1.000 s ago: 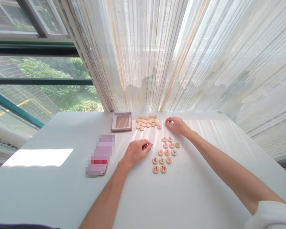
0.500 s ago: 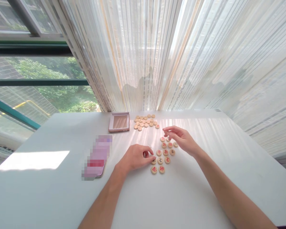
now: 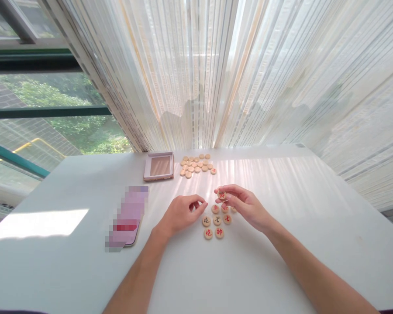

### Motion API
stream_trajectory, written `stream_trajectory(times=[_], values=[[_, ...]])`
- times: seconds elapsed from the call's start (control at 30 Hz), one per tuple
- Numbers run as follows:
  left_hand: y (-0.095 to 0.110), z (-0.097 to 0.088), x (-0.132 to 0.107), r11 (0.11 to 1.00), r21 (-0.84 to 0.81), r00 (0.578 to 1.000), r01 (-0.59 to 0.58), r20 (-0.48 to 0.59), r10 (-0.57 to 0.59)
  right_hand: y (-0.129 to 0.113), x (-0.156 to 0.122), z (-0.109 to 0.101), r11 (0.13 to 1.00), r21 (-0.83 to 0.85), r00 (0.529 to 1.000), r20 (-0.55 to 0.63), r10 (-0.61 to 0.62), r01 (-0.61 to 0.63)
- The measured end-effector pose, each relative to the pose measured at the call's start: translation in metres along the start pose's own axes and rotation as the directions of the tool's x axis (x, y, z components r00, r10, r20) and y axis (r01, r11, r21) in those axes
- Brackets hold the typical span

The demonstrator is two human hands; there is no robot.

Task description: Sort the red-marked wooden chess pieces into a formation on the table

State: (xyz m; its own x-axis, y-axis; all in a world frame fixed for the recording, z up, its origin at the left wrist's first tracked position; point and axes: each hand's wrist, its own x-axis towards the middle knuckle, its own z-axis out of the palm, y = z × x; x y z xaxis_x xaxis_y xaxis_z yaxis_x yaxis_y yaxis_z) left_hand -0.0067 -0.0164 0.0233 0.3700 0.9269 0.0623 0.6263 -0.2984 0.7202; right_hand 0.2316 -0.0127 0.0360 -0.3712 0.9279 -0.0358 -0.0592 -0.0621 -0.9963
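My right hand (image 3: 245, 205) pinches a round wooden xiangqi piece (image 3: 222, 195) with a red character, its face turned toward me. Under that hand lie more face-up pieces, among them a red one (image 3: 215, 209); some are partly covered by the fingers. My left hand (image 3: 186, 213) hovers to the left of this group with fingers curled and thumb and forefinger tips together; no piece shows in it. Closest to it is a piece with a black character (image 3: 206, 221). Nearer to me lie two red-marked pieces (image 3: 208, 234) side by side.
Several pieces (image 3: 190, 164), mostly plain side up, lie in a cluster at the back of the white table (image 3: 265, 279). Left of them is a shallow open box (image 3: 146, 171). A phone (image 3: 127, 213) with a blurred screen lies at left. A striped curtain (image 3: 196, 87) hangs behind.
My right hand has come down and toward me, turning its piece to show the red face. My left hand has lifted off the black-marked piece. The view has shifted slightly.
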Motion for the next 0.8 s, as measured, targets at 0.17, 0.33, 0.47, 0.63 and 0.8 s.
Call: stream_trajectory(times=[0.17,0.33,0.47,0.63,0.8], values=[[0.004,0.003,0.002,0.980,-0.197,0.993,-0.019,-0.122,-0.006,0.003,-0.001,0.001,0.992,-0.104,0.996,-0.028,-0.079,0.075],[0.010,0.008,0.002,0.944,-0.329,0.988,-0.033,-0.152,-0.018,0.004,-0.003,0.007,0.968,-0.222,0.991,-0.041,-0.126,0.114],[0.014,0.013,0.003,0.941,-0.335,0.992,-0.054,-0.126,0.012,0.004,-0.007,0.015,0.953,-0.265,0.986,-0.043,-0.163,0.146],[0.017,0.013,0.002,0.931,-0.360,0.997,-0.066,-0.067,0.045,0.005,-0.009,0.019,0.941,-0.306,0.981,-0.083,-0.178,0.145],[0.019,0.016,0.001,0.918,-0.387,0.996,-0.084,-0.022,0.082,0.004,-0.009,0.023,0.944,-0.307,0.981,-0.110,-0.159,0.118]])
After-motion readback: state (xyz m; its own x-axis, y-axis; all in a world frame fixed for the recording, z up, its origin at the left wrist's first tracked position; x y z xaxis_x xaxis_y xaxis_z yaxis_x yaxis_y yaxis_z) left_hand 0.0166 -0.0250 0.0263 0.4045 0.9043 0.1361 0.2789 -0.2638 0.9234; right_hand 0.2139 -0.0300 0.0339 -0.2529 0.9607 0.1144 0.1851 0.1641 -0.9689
